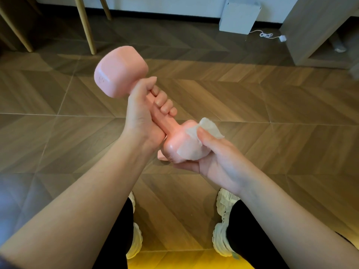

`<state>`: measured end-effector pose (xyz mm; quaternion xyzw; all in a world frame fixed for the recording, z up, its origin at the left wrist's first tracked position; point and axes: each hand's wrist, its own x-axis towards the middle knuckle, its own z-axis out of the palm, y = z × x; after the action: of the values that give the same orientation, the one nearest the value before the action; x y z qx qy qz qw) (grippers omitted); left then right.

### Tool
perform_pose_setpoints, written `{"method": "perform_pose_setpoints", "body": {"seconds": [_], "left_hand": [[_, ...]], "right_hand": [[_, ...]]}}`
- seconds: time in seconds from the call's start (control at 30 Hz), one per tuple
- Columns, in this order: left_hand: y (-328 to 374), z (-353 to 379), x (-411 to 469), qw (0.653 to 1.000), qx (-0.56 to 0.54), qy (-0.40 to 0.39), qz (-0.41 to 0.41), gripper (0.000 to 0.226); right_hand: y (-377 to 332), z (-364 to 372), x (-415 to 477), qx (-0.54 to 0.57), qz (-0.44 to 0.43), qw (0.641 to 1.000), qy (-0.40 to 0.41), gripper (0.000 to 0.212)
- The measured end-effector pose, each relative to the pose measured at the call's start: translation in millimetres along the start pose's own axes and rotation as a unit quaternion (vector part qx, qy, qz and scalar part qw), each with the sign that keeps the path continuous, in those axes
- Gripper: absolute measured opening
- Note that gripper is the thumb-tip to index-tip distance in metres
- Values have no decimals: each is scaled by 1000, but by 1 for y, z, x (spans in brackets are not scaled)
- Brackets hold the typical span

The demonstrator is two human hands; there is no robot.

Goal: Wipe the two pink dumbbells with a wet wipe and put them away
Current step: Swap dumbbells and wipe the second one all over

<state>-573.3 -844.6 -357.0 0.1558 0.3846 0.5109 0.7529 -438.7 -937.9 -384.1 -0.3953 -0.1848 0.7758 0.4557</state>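
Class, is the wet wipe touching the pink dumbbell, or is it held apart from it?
Touching. The head view shows the right hand pressing the wet wipe flat against the lower head of the dumbbell, with no gap between them.

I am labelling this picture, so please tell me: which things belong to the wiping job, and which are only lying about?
Job in hand: pink dumbbell, wet wipe, left hand, right hand.
Lying about: white box, white cable, wooden furniture legs.
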Motion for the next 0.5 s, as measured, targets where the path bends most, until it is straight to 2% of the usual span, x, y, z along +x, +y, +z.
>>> {"method": "perform_pose_setpoints", "body": {"seconds": [0.07,0.17,0.27,0.37,0.43,0.5], "left_hand": [[-3,-2,1,1000,-2,26,-13,31],[-10,-3,1,998,10,51,-40,33],[-11,-1,2,998,20,50,-36,36],[-4,2,4,999,11,30,-17,36],[-1,-1,4,1000,-11,10,-17,35],[-3,-2,3,1000,-16,3,-18,33]], "right_hand": [[4,0,-2,-56,-32,998,11,56],[12,4,0,-189,-72,974,104,52],[10,9,4,-178,-79,970,148,42],[5,7,4,-111,-50,987,107,32],[6,7,1,-51,18,998,40,52],[10,8,0,-26,35,999,7,67]]}}
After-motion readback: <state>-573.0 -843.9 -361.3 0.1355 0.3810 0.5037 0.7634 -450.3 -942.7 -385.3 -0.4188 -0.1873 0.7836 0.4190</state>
